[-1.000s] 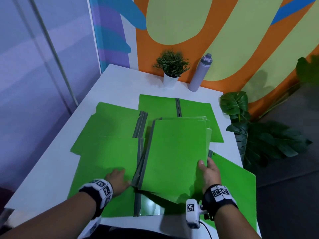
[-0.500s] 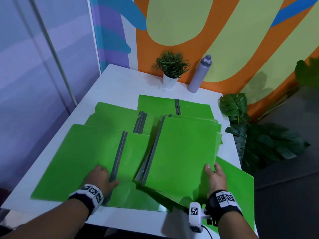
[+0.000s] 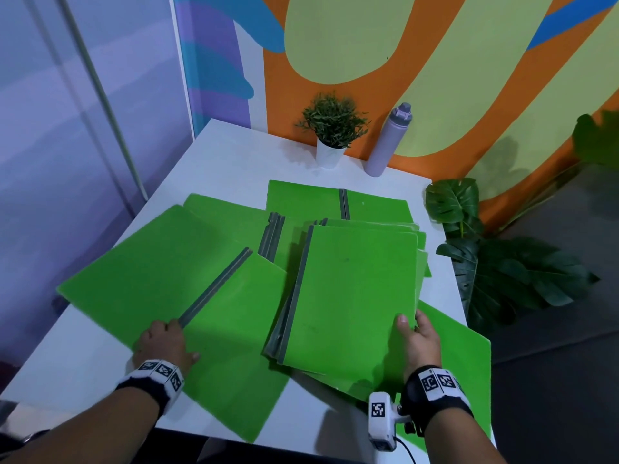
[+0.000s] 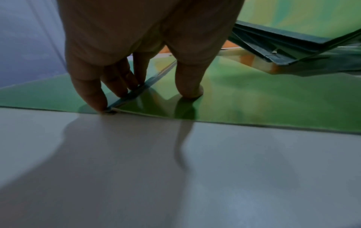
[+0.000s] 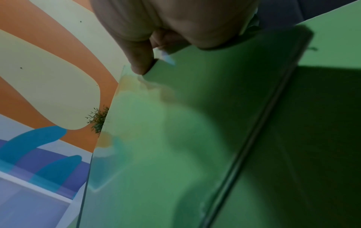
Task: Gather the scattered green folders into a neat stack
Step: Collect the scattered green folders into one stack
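Head view: left hand (image 3: 162,343) has apparently swung open folder (image 3: 187,296) leftward; right hand (image 3: 418,339) still grips stack (image 3: 351,296).

The folders (image 3: 355,296) are bright green with dark grey spines. The surface (image 3: 234,162) is white. A lilac bottle (image 3: 388,142) stands by a dark green plant (image 3: 335,120) in a white pot. The wall (image 3: 435,78) swirls orange, pale yellow-green, blue and purple. Wristbands (image 3: 157,376) are black-and-white checked.
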Tool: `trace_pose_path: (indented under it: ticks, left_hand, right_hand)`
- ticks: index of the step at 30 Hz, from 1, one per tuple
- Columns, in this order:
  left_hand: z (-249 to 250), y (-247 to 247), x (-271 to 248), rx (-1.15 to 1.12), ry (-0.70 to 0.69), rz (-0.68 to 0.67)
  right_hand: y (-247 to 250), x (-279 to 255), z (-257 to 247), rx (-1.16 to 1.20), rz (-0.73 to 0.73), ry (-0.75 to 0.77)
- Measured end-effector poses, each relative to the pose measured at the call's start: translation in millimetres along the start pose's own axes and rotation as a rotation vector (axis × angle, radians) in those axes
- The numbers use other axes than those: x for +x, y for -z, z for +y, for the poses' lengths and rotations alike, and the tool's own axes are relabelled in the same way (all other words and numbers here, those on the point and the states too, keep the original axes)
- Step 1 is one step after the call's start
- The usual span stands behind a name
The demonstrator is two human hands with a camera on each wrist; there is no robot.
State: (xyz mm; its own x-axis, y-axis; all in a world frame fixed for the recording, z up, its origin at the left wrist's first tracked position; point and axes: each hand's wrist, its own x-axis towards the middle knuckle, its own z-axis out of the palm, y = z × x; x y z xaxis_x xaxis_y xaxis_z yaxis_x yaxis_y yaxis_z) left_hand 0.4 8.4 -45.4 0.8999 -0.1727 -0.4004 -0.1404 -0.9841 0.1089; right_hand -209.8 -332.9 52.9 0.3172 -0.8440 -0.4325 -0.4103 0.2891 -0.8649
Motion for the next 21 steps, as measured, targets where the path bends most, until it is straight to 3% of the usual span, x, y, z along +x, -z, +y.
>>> trace_pose_path:
  ticks: [8,16,21]
  left_hand:
    - [7,22,-2,-0.117,0.104,-0.017]
    - [52,149,-30,-0.311,-0.099,0.237]
    - [57,209,-63,-0.203,-0.249,0.551]
  right_hand:
    - [-7,-1,0,0.015,-0.019,0.001]
    - [-10,3,-5,0.151,-0.018,-0.055]
    - [-7,2,-7,0.187,-0.006,-0.101]
